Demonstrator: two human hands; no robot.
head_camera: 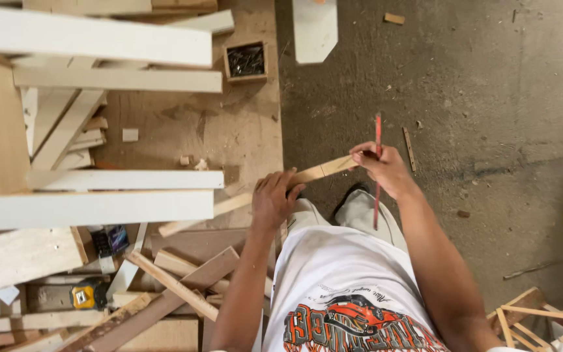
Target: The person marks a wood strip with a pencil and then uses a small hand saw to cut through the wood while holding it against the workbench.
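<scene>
A thin pale wooden strip (320,171) runs diagonally from the workbench edge out over the floor. My left hand (274,199) presses down on its middle, fingers curled over it. At the strip's far end my right hand (386,171) pinches a long red pencil (377,130) held upright, its shaft crossing the wood. Below the hands I see my white printed shirt and light trousers.
White painted boards (99,39) and scrap wood cover the plywood bench at the left. A small box of dark nails (246,61) sits at the bench's far edge. A yellow tape measure (85,296) lies among offcuts. At the right is bare concrete floor (490,98); thin sticks (529,316) sit bottom right.
</scene>
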